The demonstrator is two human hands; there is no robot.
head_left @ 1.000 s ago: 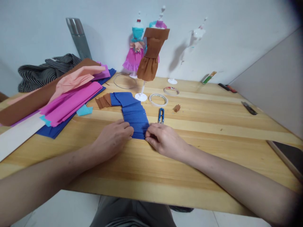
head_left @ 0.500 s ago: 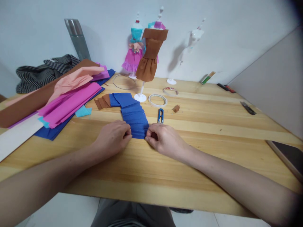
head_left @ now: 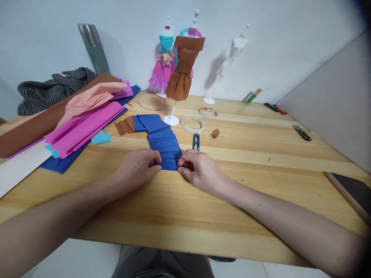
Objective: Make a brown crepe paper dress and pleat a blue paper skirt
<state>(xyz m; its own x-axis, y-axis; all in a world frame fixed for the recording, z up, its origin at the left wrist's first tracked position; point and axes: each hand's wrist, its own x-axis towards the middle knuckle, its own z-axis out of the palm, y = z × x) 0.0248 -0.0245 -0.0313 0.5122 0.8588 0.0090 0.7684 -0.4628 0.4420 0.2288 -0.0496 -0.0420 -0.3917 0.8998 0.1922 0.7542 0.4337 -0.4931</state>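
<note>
A strip of blue crepe paper (head_left: pixel 164 143) with cross pleats lies on the wooden table, its near end between my hands. My left hand (head_left: pixel 139 165) pinches the left edge of that end, thumb against fingers. On the opposite edge, my right hand (head_left: pixel 199 170) grips the paper between thumb and forefinger. Blue thread snips (head_left: pixel 196 141) lie just beyond my right knuckles, partly hidden by them. Brown pleated paper (head_left: pixel 125 125) touches the strip's far left end. Behind the strip stands a small dress form wearing a brown paper dress (head_left: pixel 185 58).
Folded coloured paper (head_left: pixel 87 127) is piled at the left, before a striped cloth (head_left: pixel 55 87) and a bottle (head_left: pixel 97 50). Tape rolls (head_left: pixel 192 123) lie mid-table. A brown scrap (head_left: pixel 215 133), a cutter (head_left: pixel 302 132) and a phone (head_left: pixel 352 189) are to the right.
My fingertips have shifted slightly at the near end of the blue paper, both hands still holding its edges. The whole view has moved a little; the other things stay in place.
</note>
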